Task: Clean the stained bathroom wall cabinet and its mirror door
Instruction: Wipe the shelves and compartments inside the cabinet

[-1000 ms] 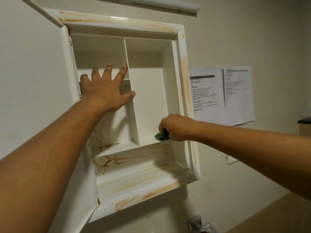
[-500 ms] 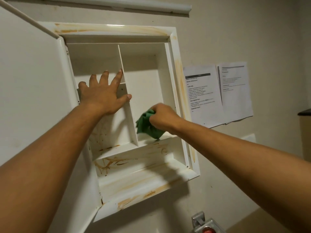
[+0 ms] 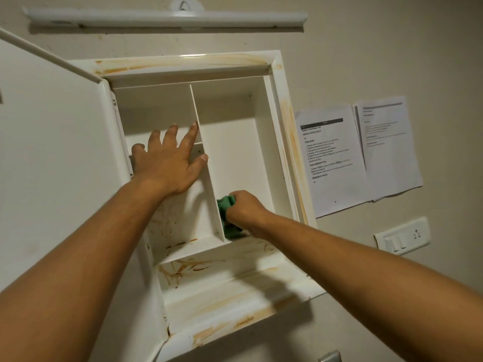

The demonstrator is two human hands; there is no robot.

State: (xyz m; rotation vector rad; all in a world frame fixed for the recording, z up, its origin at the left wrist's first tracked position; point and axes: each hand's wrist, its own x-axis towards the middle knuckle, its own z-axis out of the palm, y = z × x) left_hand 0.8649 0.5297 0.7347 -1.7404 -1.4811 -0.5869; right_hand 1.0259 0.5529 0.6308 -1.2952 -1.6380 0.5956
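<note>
The white wall cabinet (image 3: 277, 82) hangs open, with orange-brown stains on its frame, lower shelves and bottom ledge. Its door (image 3: 52, 158) is swung out to the left, showing its plain white back; the mirror side is hidden. My left hand (image 3: 170, 163) lies flat with fingers spread over the small upper-left shelf and the vertical divider (image 3: 206, 158). My right hand (image 3: 245, 212) grips a bunched green cloth (image 3: 227, 215) low in the right compartment, pressed against the foot of the divider and the shelf there.
Two printed sheets (image 3: 337, 160) are stuck to the wall right of the cabinet. A white switch plate (image 3: 402, 236) sits below them. A long white rail (image 3: 167, 18) runs above the cabinet. A metal fixture (image 3: 330, 357) shows at the bottom edge.
My right hand moved with the cloth from the right side of the shelf leftwards to the divider's foot. My left hand stayed in place. The camera tilted upward.
</note>
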